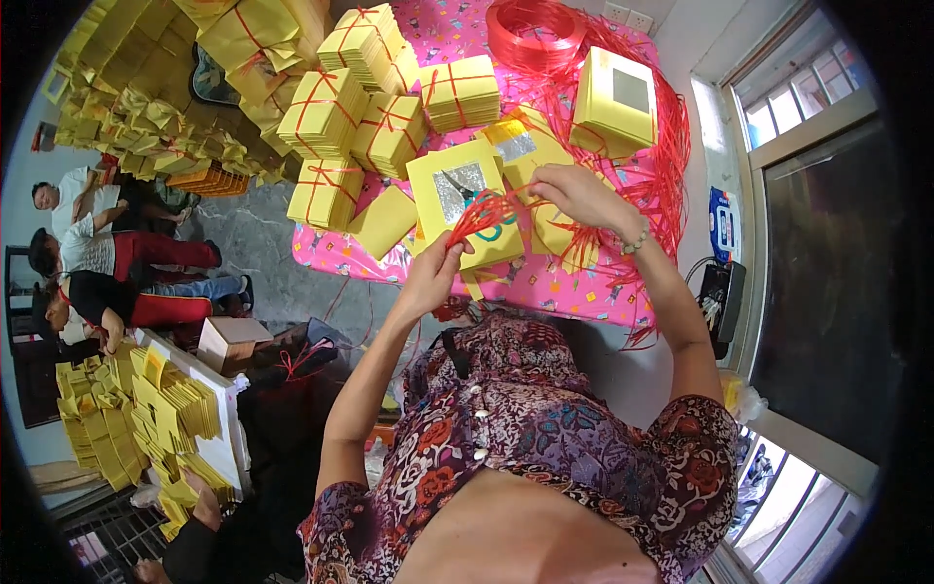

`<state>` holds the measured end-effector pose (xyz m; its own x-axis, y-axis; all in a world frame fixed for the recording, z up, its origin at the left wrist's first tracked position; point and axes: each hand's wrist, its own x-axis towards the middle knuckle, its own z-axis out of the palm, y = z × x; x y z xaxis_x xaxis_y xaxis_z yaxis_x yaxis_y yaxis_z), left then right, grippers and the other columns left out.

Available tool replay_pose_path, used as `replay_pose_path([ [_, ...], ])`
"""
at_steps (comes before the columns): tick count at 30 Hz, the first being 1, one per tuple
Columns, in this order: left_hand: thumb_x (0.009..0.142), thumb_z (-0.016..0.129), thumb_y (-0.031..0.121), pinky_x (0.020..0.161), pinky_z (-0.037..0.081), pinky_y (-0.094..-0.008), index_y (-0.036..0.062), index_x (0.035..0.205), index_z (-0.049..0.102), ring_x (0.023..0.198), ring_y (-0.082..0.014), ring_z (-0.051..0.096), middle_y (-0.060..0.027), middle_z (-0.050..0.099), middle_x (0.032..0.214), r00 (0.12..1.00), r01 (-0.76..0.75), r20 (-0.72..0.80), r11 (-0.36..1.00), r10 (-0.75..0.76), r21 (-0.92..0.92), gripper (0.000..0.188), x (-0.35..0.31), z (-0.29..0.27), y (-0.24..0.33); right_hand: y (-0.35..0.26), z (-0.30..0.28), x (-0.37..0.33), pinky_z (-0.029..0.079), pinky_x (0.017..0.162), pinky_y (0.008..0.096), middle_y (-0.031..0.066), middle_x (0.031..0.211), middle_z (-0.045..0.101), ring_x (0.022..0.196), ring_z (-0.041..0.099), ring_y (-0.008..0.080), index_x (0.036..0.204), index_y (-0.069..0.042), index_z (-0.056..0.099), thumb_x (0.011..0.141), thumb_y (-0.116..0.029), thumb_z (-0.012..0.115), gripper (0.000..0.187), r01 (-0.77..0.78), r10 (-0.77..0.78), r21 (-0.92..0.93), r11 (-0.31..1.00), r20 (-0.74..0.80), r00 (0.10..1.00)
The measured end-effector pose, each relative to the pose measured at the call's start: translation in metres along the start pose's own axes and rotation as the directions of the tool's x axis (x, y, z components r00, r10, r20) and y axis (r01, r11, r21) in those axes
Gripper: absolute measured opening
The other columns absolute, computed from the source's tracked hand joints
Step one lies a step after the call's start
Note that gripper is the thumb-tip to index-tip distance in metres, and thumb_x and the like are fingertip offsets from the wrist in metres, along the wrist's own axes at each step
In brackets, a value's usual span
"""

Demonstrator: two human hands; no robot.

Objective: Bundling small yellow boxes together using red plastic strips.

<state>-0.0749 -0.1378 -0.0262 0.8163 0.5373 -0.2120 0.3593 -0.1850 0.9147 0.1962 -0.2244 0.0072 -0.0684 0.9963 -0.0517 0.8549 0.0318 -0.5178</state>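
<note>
My left hand (433, 273) is closed round the end of a looped bundle of red plastic ribbon (479, 216) at the table's near side. To its right, my right hand (582, 198) pinches strands of the same ribbon, thumb and fingers together. Beneath the bundle lie scissors with teal handles (504, 226), partly covered by the strands. They rest on a yellow paper piece with a silver square (436, 183). More yellow sheets (386, 222) lie flat around it. Loose red strands (671, 156) trail along the table's right side.
Several yellow paper stacks tied with red ribbon (321, 112) stand at the table's far left. A red ribbon coil (535, 37) and an untied yellow stack (615, 102) are at the far right. A pink patterned cloth (336, 251) covers the table. People (92, 238) are at left, near more yellow piles.
</note>
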Motion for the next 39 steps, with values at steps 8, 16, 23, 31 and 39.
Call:
replay_pose_path([
  [8,0.097,0.038,0.016,0.050,0.028,-0.0195,0.0030,0.111,0.047,0.057,-0.0041,0.033,0.0043,0.036,0.066,0.964,-0.150,-0.252,0.949,0.079,-0.277,0.021,0.017,0.040,0.000,-0.051,0.064,0.029,0.045,0.076,0.0256,0.0033,0.098,0.062,0.087,0.057,0.0094,0.103,-0.002,0.061,0.093,-0.019,0.045,0.025,-0.073,0.416,0.935,0.348,-0.085,0.905],
  [16,0.096,0.039,0.017,0.058,0.042,-0.0369,0.0021,0.118,0.042,0.063,-0.0269,0.055,-0.0146,0.054,0.073,0.952,-0.156,-0.283,0.982,0.121,-0.104,0.027,0.019,0.054,0.008,-0.070,0.075,0.036,0.042,0.081,0.0236,0.0009,0.102,0.061,0.092,0.055,0.0066,0.108,-0.002,0.058,0.095,-0.017,0.038,0.029,0.006,0.465,0.989,0.149,-0.076,0.882],
  [23,0.095,0.040,0.013,0.083,0.039,-0.0294,0.0017,0.098,0.050,0.086,-0.0188,0.050,-0.0042,0.050,0.085,0.874,-0.278,-0.482,0.876,0.061,-0.394,0.015,0.009,0.036,0.037,-0.082,0.080,0.034,0.043,0.090,0.0302,0.0056,0.112,0.052,0.096,0.052,0.0139,0.134,-0.003,0.035,0.096,-0.051,0.020,0.063,0.034,0.214,0.998,0.050,-0.044,0.976],
  [31,0.094,0.047,0.027,0.051,0.030,-0.0221,0.0128,0.084,0.048,0.050,-0.0043,0.030,0.0074,0.034,0.062,0.897,-0.435,-0.440,0.254,0.039,-0.864,0.017,-0.024,-0.079,0.039,-0.050,0.076,0.006,0.030,0.048,0.0238,-0.0056,0.055,0.032,0.049,0.030,0.0069,0.074,-0.005,0.052,0.098,-0.038,0.035,0.044,-0.435,-0.364,0.845,0.312,0.529,0.767],
  [39,0.095,0.041,0.016,0.046,0.026,-0.0222,0.0091,0.081,0.046,0.047,-0.0061,0.026,0.0032,0.030,0.060,0.828,-0.553,-0.558,0.087,-0.050,-0.828,0.017,-0.115,-0.189,-0.094,0.047,0.006,-0.026,0.026,0.043,0.0197,-0.0082,0.056,0.033,0.048,0.030,0.0028,0.074,-0.007,0.051,0.095,-0.034,0.045,0.035,-0.482,-0.205,0.699,0.528,0.656,0.726],
])
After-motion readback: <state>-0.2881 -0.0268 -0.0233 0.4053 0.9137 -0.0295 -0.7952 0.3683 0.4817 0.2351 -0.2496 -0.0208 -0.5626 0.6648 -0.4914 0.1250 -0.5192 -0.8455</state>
